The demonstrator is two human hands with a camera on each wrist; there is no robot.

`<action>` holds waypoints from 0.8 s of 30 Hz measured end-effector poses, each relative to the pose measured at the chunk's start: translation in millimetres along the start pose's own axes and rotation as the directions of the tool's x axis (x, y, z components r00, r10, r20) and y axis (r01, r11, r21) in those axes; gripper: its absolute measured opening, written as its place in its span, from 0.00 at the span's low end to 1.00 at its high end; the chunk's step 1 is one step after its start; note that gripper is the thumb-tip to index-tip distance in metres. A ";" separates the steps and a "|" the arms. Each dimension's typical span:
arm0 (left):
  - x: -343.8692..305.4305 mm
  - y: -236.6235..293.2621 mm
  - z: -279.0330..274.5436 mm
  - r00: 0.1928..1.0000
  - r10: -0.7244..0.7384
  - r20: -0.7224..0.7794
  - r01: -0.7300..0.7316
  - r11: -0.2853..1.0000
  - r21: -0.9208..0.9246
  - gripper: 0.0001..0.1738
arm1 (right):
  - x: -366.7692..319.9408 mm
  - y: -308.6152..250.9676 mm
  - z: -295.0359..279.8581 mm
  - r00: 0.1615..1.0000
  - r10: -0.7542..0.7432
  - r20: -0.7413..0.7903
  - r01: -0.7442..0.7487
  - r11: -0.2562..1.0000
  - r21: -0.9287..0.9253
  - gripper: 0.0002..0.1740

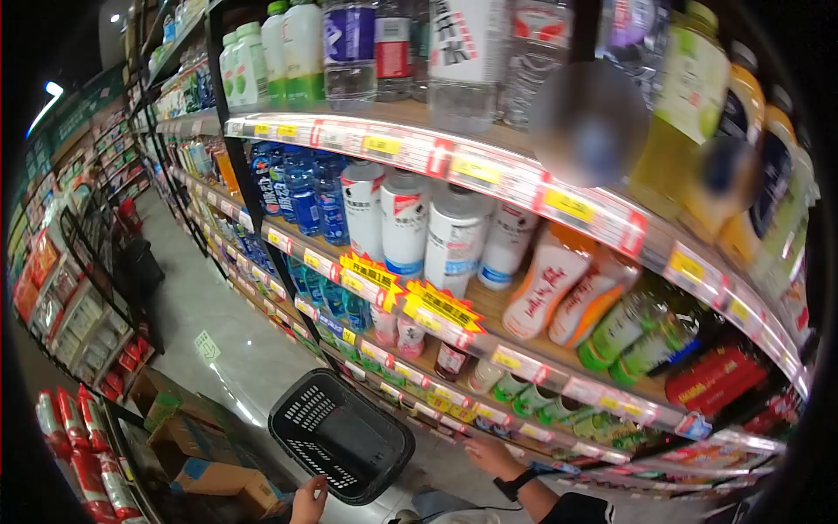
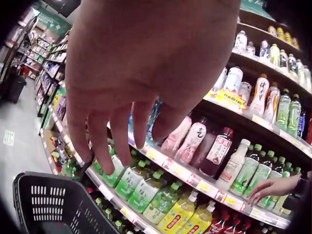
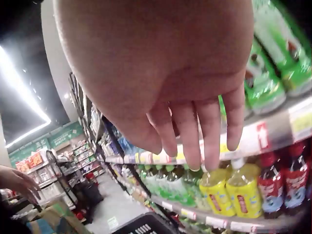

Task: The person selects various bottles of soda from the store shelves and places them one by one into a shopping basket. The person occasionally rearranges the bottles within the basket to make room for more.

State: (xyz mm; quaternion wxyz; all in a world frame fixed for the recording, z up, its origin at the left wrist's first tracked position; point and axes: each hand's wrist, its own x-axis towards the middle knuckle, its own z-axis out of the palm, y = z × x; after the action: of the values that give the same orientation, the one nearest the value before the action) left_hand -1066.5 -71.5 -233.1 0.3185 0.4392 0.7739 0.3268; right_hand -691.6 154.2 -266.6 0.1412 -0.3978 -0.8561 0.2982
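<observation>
My left hand (image 1: 309, 501) is near the edge of a black shopping basket (image 1: 301, 410), its fingers loosely extended with nothing visible in them. Seen from the left wrist, the hand (image 2: 146, 63) hangs in front of the drinks shelves, and the basket (image 2: 29, 204) is below it to the left. My right hand (image 1: 491, 456) reaches toward the lower shelves with relaxed, spread fingers. In the right wrist view its fingers (image 3: 209, 131) overlap a shelf edge above yellow drink bottles (image 3: 243, 187). Green-labelled bottles (image 2: 256, 168) stand beside the right hand in the left wrist view.
Shelves of bottled drinks (image 1: 384, 218) with price strips (image 1: 489, 175) run along the right. Cardboard boxes (image 1: 209, 454) and red packages (image 1: 87, 437) are at lower left. A tiled aisle floor (image 1: 205, 301) leads back past a dark bin (image 1: 140, 266).
</observation>
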 end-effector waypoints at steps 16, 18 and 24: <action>-42.5 228.3 13.1 0.866 0.469 0.171 -0.464 0.883 -0.075 0.18 | -68.6 -125.9 -185.9 0.852 0.038 -0.523 0.075 0.978 0.194 0.18; -25.7 285.1 9.8 0.804 0.564 0.188 -0.561 0.824 -0.073 0.18 | -50.5 -133.2 -211.4 0.852 -0.026 -0.523 0.157 0.966 0.207 0.21; 54.9 389.1 36.4 0.649 0.724 0.236 -0.670 0.690 -0.274 0.35 | 9.5 -152.5 -261.8 0.762 -0.165 -0.627 0.343 0.923 0.174 0.33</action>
State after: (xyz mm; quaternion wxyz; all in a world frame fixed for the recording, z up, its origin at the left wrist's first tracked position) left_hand -877.2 141.3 40.0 0.3256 0.7233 0.4514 0.4086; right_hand -663.3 188.6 33.3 0.4990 -0.3267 -0.7623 0.2514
